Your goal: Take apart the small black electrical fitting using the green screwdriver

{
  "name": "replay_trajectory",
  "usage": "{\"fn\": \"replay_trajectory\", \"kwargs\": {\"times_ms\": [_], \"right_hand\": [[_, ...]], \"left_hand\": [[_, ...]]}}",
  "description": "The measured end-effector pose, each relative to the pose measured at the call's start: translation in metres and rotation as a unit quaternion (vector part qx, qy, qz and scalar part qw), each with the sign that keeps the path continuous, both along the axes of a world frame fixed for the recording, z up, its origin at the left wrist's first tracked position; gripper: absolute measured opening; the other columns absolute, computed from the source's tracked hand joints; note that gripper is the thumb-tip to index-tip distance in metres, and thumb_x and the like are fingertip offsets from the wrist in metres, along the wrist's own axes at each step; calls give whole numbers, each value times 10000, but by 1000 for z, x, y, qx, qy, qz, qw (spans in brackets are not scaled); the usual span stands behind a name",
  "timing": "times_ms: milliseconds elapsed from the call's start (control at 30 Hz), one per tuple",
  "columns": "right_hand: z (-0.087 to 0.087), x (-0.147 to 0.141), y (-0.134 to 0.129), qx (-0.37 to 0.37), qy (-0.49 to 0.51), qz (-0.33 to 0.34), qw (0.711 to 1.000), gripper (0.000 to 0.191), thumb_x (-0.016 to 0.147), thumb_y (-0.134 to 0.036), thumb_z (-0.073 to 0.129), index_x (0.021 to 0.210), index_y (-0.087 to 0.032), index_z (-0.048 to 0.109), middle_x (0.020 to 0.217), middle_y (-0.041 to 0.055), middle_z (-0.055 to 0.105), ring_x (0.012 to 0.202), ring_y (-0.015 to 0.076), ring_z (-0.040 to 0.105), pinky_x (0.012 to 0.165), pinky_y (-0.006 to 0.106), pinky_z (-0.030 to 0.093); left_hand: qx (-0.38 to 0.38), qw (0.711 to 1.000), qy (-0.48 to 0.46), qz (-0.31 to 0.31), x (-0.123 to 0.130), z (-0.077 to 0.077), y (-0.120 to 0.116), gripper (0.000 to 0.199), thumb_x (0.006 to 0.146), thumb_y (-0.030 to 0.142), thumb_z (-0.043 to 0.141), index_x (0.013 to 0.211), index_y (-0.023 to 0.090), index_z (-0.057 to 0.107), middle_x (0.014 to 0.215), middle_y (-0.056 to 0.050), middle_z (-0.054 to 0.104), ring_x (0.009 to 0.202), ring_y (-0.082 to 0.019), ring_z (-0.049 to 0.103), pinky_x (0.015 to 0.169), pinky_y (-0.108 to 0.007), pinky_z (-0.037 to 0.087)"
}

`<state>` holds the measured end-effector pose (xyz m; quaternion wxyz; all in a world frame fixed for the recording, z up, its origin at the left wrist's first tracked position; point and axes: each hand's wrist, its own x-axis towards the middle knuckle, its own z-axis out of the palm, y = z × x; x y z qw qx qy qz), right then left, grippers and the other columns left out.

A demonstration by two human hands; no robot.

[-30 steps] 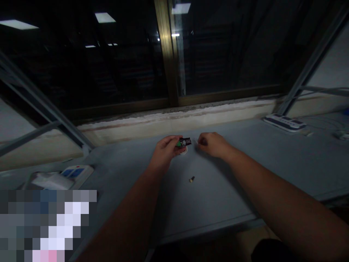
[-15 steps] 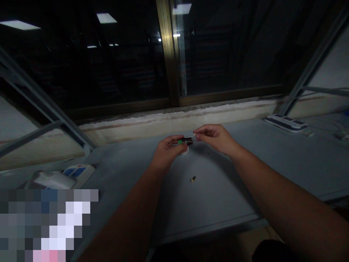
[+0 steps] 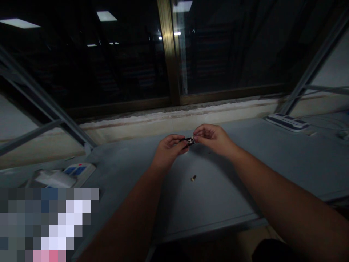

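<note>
My left hand [image 3: 171, 148] is closed, with thumb and fingers gripping a small dark part [image 3: 190, 141] that has silvery-white details on its face. The fingers of my right hand [image 3: 211, 137] pinch a tiny pale piece [image 3: 193, 138] at the right end of that part. Whether the two pieces are joined cannot be made out. Just under my left fingertips the edge of a whitish round thing [image 3: 185, 150] shows. Nearer to me, a small brass-coloured and dark piece [image 3: 193, 178] lies on the grey table [image 3: 215, 203].
On the left stands a power strip [image 3: 86, 171] with blue sockets and a white plug or adapter [image 3: 56, 179]. Another power strip [image 3: 287, 122] lies at the back right, with cables beside it. Metal struts [image 3: 73, 133] rise at both sides before a dark window [image 3: 117, 65].
The dark part has turned in my left hand, showing its silvery face; its green patch is now hidden. The thin white length between my hands no longer shows. Both hands stay nearly in place.
</note>
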<state>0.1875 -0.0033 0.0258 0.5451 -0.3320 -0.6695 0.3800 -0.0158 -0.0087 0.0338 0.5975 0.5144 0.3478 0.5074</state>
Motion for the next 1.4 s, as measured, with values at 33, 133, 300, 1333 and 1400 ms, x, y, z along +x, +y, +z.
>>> {"fn": "replay_trajectory", "kwargs": {"times_ms": [33,133,300,1333,1400], "right_hand": [[0,0,0,4,-10,-3,1000,177,807,-301,771,927,-209,680,829,12,704,764,150,663,752,307,524],[2,2,-2,31,-60,-8,998,113,845,-288,720,888,-204,658,792,3,673,727,141,626,696,285,487],[6,3,-5,72,-129,-18,989,49,870,-253,664,887,-207,666,798,5,662,729,145,605,691,286,471],[0,-2,-4,-4,-68,13,998,196,834,-380,747,842,-197,679,756,10,669,692,140,594,645,281,457],[-1,-1,-3,-4,-71,11,997,201,828,-378,750,824,-194,669,734,4,657,676,137,582,627,277,444]], "left_hand": [[0,1000,1,0,0,0,0,355,687,232,886,943,117,669,896,-70,752,799,-164,740,791,-318,619],[0,1000,6,-2,1,0,0,361,677,244,889,926,124,658,886,-71,756,792,-172,743,759,-313,619],[2,1000,10,0,1,0,-1,332,683,244,866,908,138,646,874,-64,762,753,-163,735,721,-300,608],[17,996,79,28,3,3,-2,183,704,195,742,872,123,755,795,-76,752,656,-150,681,594,-262,571],[20,996,85,28,3,3,-2,171,708,190,735,865,127,763,792,-76,755,650,-147,678,605,-267,574]]}}
